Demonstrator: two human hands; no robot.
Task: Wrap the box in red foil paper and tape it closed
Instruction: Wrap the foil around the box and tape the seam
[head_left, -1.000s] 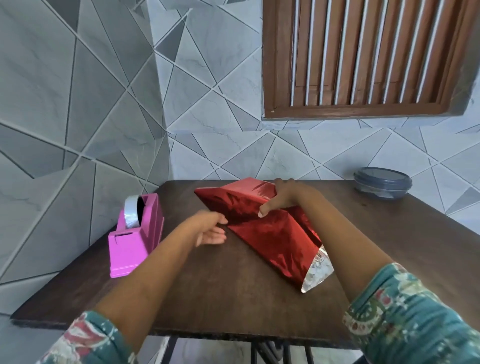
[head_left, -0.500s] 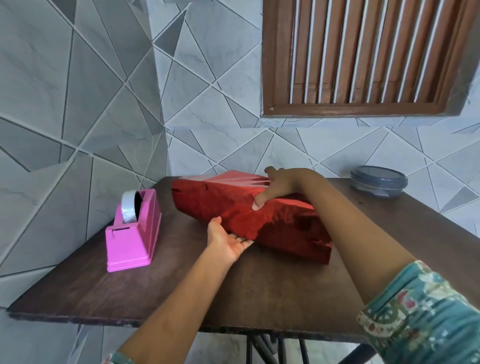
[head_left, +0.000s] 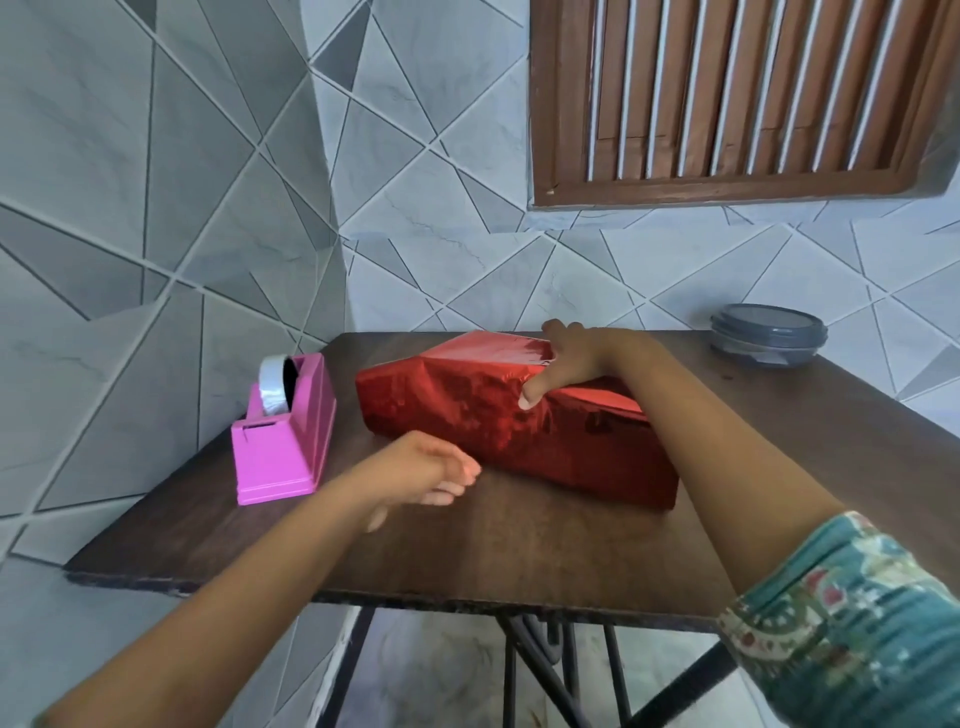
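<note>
You have one red foil-wrapped box (head_left: 498, 415), one pink plastic tape dispenser (head_left: 280, 452), one round grey lidded container (head_left: 768, 335), one dark wooden table (head_left: 519, 561), and two hands: left hand (head_left: 421, 473), right hand (head_left: 576, 358).

Table centre is blocked by the foil-wrapped box (head_left: 519, 415), laid slantwise from back left to front right. Its top is taken up by the right hand (head_left: 571, 358), fingers over the far edge, thumb on the near face.

Pink tape dispenser (head_left: 283, 441) is stood at the left edge, near the tiled wall (head_left: 182, 260). A narrow lane of bare table (head_left: 467, 561) is seen between dispenser and box. The left hand (head_left: 426, 470) is held at its near mouth, holding nothing.

The front strip is open across its width.

Lidded grey container (head_left: 768, 335) is set at the back right, well apart from the box. The wood between them is crossed by the right forearm.
</note>
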